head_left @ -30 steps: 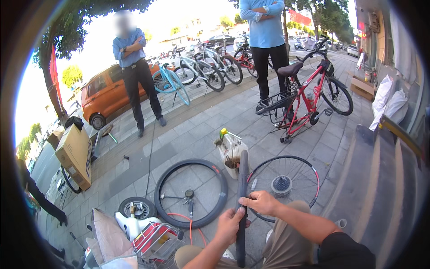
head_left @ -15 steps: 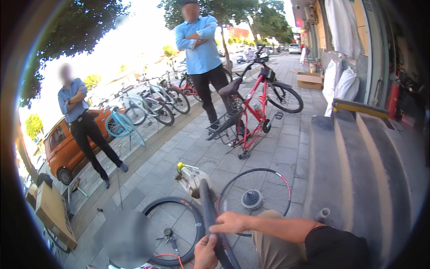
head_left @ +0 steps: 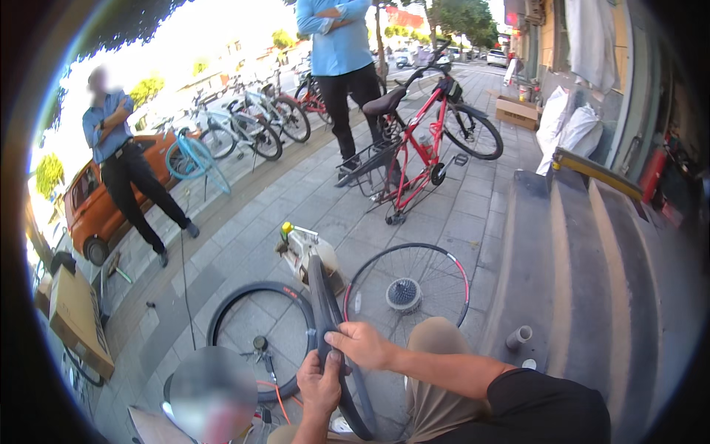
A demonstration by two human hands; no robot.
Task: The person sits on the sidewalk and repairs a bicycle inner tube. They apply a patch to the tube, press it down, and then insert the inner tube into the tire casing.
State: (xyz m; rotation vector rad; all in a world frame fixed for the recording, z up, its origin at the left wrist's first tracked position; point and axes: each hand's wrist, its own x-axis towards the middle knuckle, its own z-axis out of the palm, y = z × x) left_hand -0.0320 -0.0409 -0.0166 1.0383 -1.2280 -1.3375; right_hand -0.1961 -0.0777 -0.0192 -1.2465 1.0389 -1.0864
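One black tyre point(head_left: 320, 303), I note, is pinched by left hand point(head_left: 321, 381) and right hand point(head_left: 364, 345) (the right set slightly farther out); its long axis runs outward, left of the bent knee point(head_left: 438, 346).

Grey paving slabs point(head_left: 274, 237) stretch across the middle, grey steps point(head_left: 532, 251) climb at the right, a building wall point(head_left: 625, 44) stands upper right, bright daylight point(head_left: 214, 29) whitens the upper left

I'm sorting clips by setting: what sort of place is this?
Probably a sidewalk used for bike repair: a spoked wheel and a loose tire lie on it, near a red bike lacking its rear wheel.
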